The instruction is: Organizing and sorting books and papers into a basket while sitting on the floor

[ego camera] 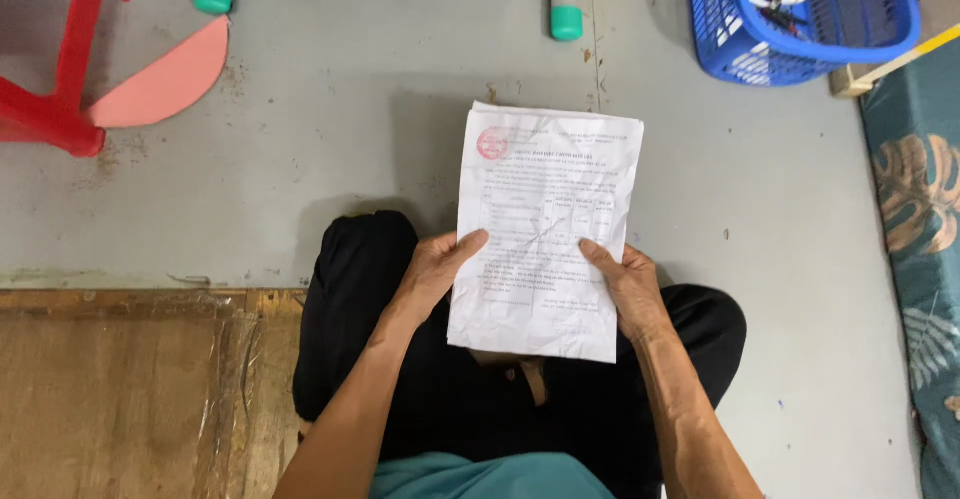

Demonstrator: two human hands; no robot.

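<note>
A creased white printed sheet of paper [545, 189] with a round red stamp near its top left corner is held upright over my lap. My left hand [432, 271] grips its lower left edge, thumb laid across the front. My right hand [628, 284] grips the lower right edge the same way. Below the sheet are my knees in black trousers [360, 289]; I am seated low above a grey floor [330, 119].
A blue plastic basket [800, 19] with small items stands at the top right. A red plastic stool [60, 69] and a pink semicircular piece [170, 79] are at the top left. Two green-capped furniture legs [565, 19] stand at the top. A leaf-patterned mat [925, 259] runs along the right; brown boards [120, 389] lie at bottom left.
</note>
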